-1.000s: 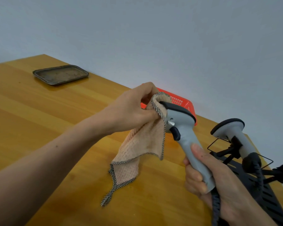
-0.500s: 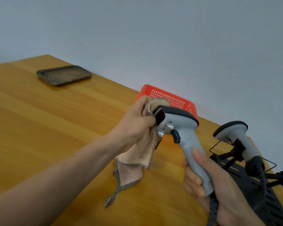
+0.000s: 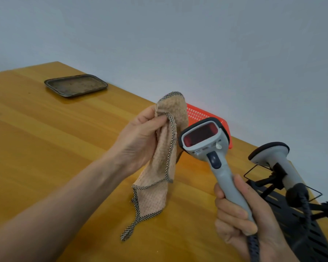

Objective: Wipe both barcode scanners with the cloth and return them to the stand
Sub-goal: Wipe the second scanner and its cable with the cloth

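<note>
Scanner (image 3: pixel 221 167) now turned, red window (image 3: pixel 200 136) facing us, cloth (image 3: pixel 165 148) off it | left hand (image 3: pixel 138 140) pinches cloth, right hand (image 3: pixel 240 214) grips handle (image 3: pixel 233 191) | step: wiping first scanner | next: rub window

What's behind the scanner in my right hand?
A red basket on the table. The head of the scanner covers most of it, the cloth its left corner; its inside is hidden.

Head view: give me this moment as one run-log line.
left hand holds cloth | right hand grips grey scanner handle, red window toward camera | cloth beside scanner head, contact unclear | second scanner on stand
</note>
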